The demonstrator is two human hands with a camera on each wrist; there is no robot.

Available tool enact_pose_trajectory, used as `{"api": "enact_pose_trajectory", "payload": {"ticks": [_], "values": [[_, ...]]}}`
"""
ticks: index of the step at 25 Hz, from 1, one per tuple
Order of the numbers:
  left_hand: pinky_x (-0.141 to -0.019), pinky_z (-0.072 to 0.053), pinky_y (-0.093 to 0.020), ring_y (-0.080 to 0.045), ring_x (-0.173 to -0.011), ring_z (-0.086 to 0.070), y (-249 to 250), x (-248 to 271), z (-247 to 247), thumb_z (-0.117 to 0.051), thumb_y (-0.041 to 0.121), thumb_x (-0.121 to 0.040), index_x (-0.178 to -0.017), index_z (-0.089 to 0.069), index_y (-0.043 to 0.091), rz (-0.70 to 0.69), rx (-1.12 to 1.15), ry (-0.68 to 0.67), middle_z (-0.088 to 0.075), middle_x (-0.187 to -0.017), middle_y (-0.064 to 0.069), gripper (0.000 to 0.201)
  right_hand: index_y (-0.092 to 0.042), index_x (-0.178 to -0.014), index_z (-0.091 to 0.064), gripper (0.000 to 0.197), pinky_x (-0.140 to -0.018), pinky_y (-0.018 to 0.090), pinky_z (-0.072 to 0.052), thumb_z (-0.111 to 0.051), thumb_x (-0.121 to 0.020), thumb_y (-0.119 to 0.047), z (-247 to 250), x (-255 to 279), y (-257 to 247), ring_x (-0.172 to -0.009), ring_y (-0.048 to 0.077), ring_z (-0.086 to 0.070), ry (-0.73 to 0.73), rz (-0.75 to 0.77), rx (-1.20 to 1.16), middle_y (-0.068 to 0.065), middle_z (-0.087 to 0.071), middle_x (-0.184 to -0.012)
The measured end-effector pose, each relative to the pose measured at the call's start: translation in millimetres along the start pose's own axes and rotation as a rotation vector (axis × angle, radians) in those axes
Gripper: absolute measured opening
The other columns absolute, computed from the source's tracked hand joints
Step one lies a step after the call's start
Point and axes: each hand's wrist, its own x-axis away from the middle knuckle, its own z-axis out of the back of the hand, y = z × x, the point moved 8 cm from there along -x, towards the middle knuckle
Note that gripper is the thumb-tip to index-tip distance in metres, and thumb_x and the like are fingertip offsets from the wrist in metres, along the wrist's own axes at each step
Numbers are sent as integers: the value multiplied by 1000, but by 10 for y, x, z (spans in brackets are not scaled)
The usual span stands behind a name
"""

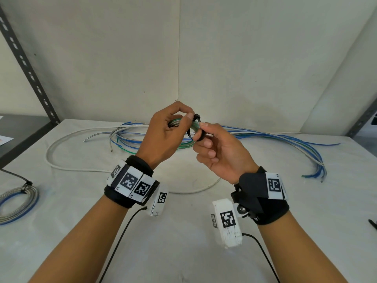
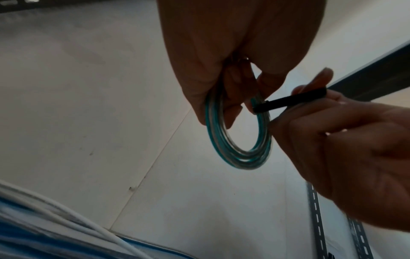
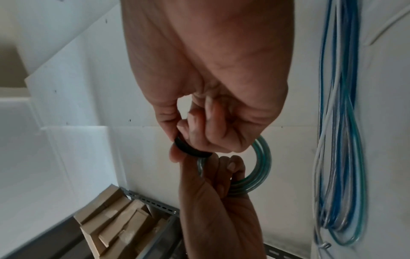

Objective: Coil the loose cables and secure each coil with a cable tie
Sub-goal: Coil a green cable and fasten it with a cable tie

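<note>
Black plastic cable tie (image 1: 196,127), looped around one side of the small green-and-clear cable coil (image 2: 238,140), is pinched between thumb and forefinger of the right hand (image 1: 219,154); the remaining right fingers are curled toward the palm. The left hand (image 1: 165,135) has its grip closed on the coil, fingers passed through the ring and thumb pressing near the head of the tie. In the left wrist view the tie projects straight out from the coil's right edge into the right fingertips (image 2: 310,87). Both hands hold the coil in the air above the centre of the white worktop (image 1: 183,231), clear of its surface.

Loose blue, green and clear cables (image 1: 285,139) lie on the worktop beyond the hands, extending from the far centre to the right. A thicker white cable (image 1: 81,169) curves in a wide arc under the hands. At the near left edge rests a finished blue-and-clear coil (image 1: 18,203), bound by a black tie. A perforated dark metal upright (image 1: 26,64) stands at the far left.
</note>
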Motion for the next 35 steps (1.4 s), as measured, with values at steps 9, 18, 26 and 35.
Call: {"api": "enact_pose_trajectory", "payload": {"ticks": [9, 18, 26, 35], "values": [[-59, -45, -38, -15, -60, -52, -160, 7, -57, -56, 13, -103, -92, -63, 4, 108, 91, -8, -66, -70, -5, 15, -10, -93, -73, 25, -47, 19, -35, -67, -95, -35, 239, 100, -362, -48, 7, -42, 416, 421, 514, -13, -52, -56], [-58, -41, -25, -18, -59, -44, -132, 91, -249, -55, 11, -102, -88, -62, 2, 162, 150, -167, -58, -67, -2, 18, -11, -90, -70, 8, -47, 16, -30, -67, -94, -17, 404, 11, -213, -56, 6, -41, 286, 162, 98, -3, -54, -69], [-67, -42, -39, -21, -68, -50, -61, 232, -543, -57, 11, -99, -82, -59, 6, 227, 202, -331, -68, -77, 0, 18, -13, -85, -68, 10, -49, 19, -37, -69, -94, -18, 917, 44, -355, -58, 9, -49, 562, 306, 94, -1, -59, -70], [-64, -39, -33, -5, -49, -36, -131, 186, -468, -50, 8, -103, -78, -53, 10, 293, 312, -232, -46, -55, 14, 25, -8, -102, -70, 31, -45, 16, -34, -61, -98, -37, 565, 29, -210, -49, 6, -45, 398, 126, 136, -7, -59, -59]]}}
